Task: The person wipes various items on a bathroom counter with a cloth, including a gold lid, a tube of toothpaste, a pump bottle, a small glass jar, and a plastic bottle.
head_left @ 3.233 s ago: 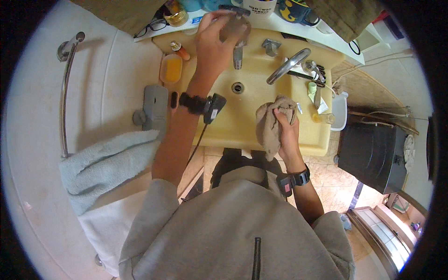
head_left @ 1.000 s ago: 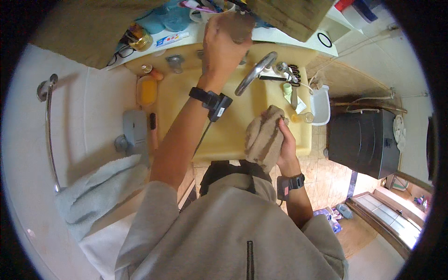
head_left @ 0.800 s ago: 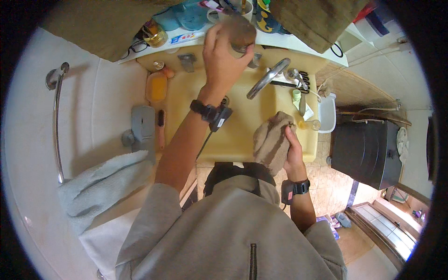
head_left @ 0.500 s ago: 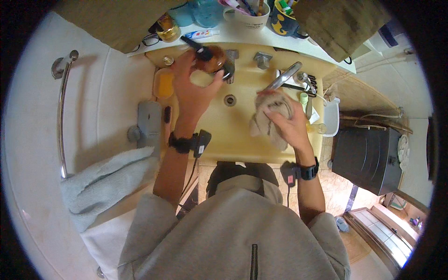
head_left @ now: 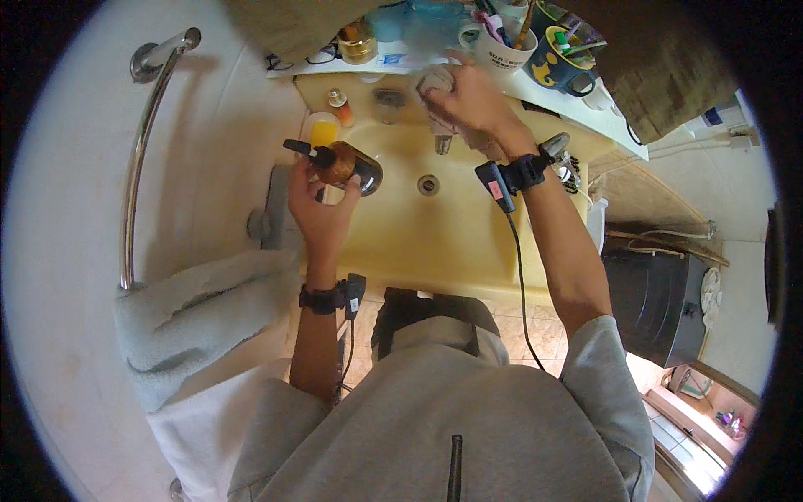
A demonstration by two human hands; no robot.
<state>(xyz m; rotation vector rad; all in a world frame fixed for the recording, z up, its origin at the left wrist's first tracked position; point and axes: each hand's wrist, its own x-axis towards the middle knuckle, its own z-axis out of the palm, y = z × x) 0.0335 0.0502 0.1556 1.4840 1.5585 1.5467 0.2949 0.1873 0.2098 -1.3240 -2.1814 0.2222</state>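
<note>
A yellow rectangular sink (head_left: 401,251) lies before the person. Over its left side, the left hand (head_left: 326,213) holds an amber pump bottle (head_left: 345,165); at its back, the right hand (head_left: 481,96) holds a brown fabric cloth (head_left: 434,90). Behind the sink runs a long white shelf (head_left: 606,125); on it, left to right, stand a round gold jar (head_left: 358,46), a white mug (head_left: 506,57) and a dark yellow-patterned mug (head_left: 550,69). Left of the sink is a shiny metal wall rail (head_left: 142,176); right, a black boxy unit (head_left: 657,293).

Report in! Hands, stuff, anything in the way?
Left hand: holding pump bottle. Right hand: holding cloth near shelf. Spout close by, partly behind cloth.
</note>
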